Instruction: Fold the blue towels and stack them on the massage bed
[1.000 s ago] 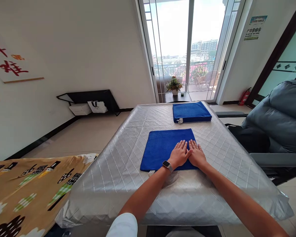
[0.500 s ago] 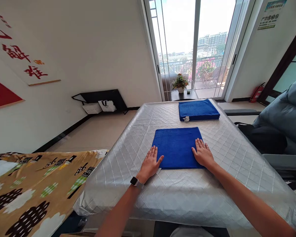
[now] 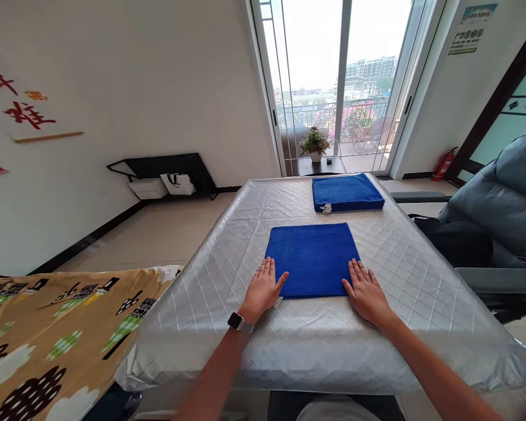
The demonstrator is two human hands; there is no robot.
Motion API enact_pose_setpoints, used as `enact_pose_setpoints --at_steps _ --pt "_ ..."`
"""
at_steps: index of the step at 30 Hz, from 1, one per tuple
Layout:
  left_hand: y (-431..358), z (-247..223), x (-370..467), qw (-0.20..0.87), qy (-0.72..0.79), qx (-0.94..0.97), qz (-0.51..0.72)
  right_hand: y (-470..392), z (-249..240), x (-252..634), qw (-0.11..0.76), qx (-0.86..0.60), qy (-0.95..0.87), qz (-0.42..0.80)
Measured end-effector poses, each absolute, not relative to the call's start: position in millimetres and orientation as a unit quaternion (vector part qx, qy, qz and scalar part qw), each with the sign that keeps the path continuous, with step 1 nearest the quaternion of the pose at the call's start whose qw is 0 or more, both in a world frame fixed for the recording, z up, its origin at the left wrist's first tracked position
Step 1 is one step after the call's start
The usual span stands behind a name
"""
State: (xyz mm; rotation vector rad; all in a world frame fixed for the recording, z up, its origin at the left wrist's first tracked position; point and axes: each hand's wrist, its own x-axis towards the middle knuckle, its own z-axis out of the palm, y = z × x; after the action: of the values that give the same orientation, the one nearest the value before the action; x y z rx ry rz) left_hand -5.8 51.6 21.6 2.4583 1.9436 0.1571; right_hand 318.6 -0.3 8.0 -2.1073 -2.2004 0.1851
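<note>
A folded blue towel (image 3: 312, 257) lies flat on a silver quilted table cover (image 3: 219, 280) in front of me. My left hand (image 3: 263, 289) rests flat at the towel's near left corner, fingers stretched out and thumb spread over the cloth. At the near right corner, my right hand (image 3: 367, 289) lies palm down with its fingers open, the tips touching the towel's edge. A small white tag shows partly beside my left hand. Farther back on the cover sits a stack of folded blue towels (image 3: 348, 192) with a white label at its near left corner.
A bed or surface with a patterned tan cloth (image 3: 83, 316) stands at the left. To the right is a grey padded armchair (image 3: 499, 204) with a black bag (image 3: 451, 240). Behind the table, a potted plant (image 3: 315, 145) stands on a small dark table by the glass door.
My right hand has slid slightly toward me and outward to the towel's near right corner. My left hand stays at its corner. The view has turned a little to the right.
</note>
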Motion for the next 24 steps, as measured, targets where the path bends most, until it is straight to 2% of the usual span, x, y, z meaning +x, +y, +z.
enact_pose_setpoints --at_steps 5,8,11,15,24 --pt "53 37 81 0.021 0.501 0.861 0.082 2 6 319 0.056 -0.686 -0.723 0.056" --pt "49 35 141 0.031 0.397 0.912 0.102 1 4 320 0.052 -0.684 -0.726 0.046" --pt "43 27 167 0.035 0.363 0.924 0.113 0 4 320 0.043 -0.682 -0.729 0.044" --pt "38 24 143 0.043 0.4 0.91 0.099 1 5 319 0.043 -0.684 -0.726 0.053" --pt "16 27 11 0.056 0.559 0.827 0.005 -1 9 318 0.043 -0.689 -0.721 0.06"
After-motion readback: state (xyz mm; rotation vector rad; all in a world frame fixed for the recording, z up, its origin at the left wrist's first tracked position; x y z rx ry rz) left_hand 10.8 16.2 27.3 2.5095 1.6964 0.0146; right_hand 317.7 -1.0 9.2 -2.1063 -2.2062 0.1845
